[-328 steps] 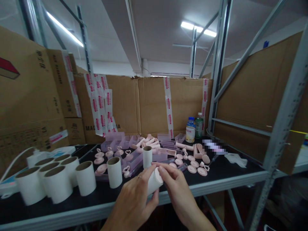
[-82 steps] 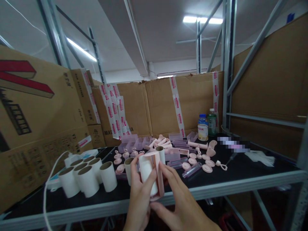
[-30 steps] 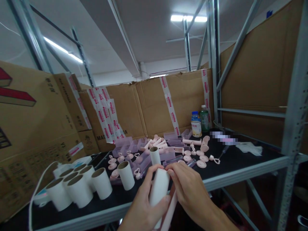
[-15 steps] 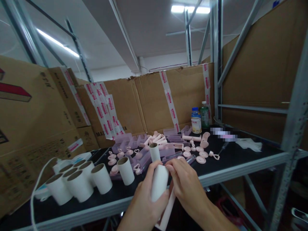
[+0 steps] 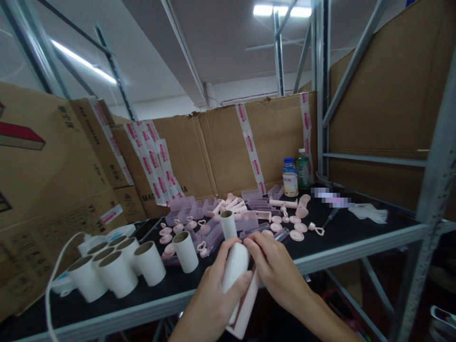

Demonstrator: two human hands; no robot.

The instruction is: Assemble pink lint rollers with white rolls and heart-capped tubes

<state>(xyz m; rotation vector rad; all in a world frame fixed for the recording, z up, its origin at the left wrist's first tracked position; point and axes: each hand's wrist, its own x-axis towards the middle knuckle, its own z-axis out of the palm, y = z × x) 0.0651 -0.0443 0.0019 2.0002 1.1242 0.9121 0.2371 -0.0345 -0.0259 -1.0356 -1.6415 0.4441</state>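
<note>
My left hand (image 5: 217, 289) is closed around a white roll (image 5: 235, 266), thumb across its front. Against the roll's right side lies a long pale pink plastic holder (image 5: 245, 308), its lower end pointing down toward me. My right hand (image 5: 274, 266) grips the top of this holder, with the fingertips close to the roll's upper end; what exactly they pinch is partly hidden. Just beyond my hands stands a narrow white tube (image 5: 228, 227) with an open cardboard core. To the left is a wider white roll (image 5: 185, 252), upright.
Several upright white rolls (image 5: 117, 275) cluster at the left, beside a white cable (image 5: 53, 285). Pink and purple plastic parts (image 5: 228, 209) are heaped behind my hands, with pink discs (image 5: 297, 235) to the right. Two bottles (image 5: 290, 178) stand at the back. The shelf's metal edge (image 5: 342, 249) runs in front.
The white roll has tilted slightly and shifted down against the pink holder, whose open inner side shows more. Both hands keep their hold.
</note>
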